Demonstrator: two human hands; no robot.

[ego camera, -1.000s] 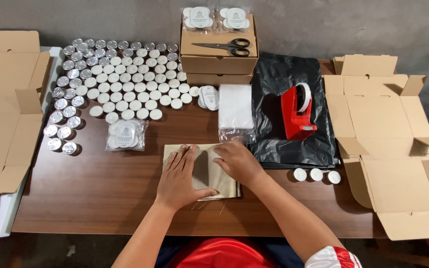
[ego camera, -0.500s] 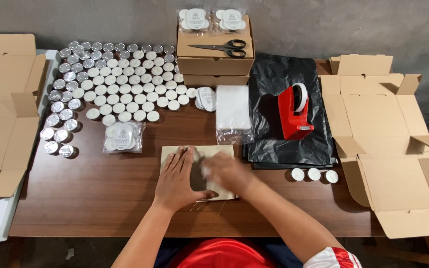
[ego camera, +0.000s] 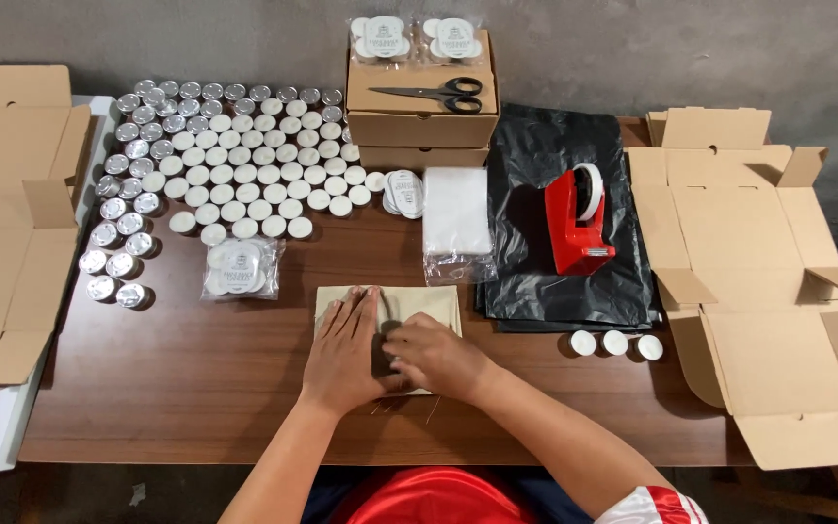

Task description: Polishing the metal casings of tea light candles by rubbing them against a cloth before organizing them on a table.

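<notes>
A flat beige cloth pouch (ego camera: pixel 431 307) lies on the brown table (ego camera: pixel 196 398) near its front edge. My left hand (ego camera: pixel 343 351) presses flat on the pouch's left half, fingers spread forward. My right hand (ego camera: pixel 435 355) rests on the pouch's middle and lower right, fingers curled toward the left hand and pinching at the cloth. Most of the pouch is hidden under both hands. A few thin threads stick out below the hands.
Several tealight candles (ego camera: pixel 235 165) cover the back left. A bagged candle set (ego camera: pixel 236 267), clear bags (ego camera: pixel 456 213), closed boxes with scissors (ego camera: pixel 438 92), a red tape dispenser (ego camera: pixel 574 218) on black plastic (ego camera: pixel 535 175), three loose candles (ego camera: pixel 616 343), flat cartons left (ego camera: pixel 2 223) and right (ego camera: pixel 768 281).
My right hand has slid down and left over the pouch toward my left hand. The left hand stays pressed on the cloth.
</notes>
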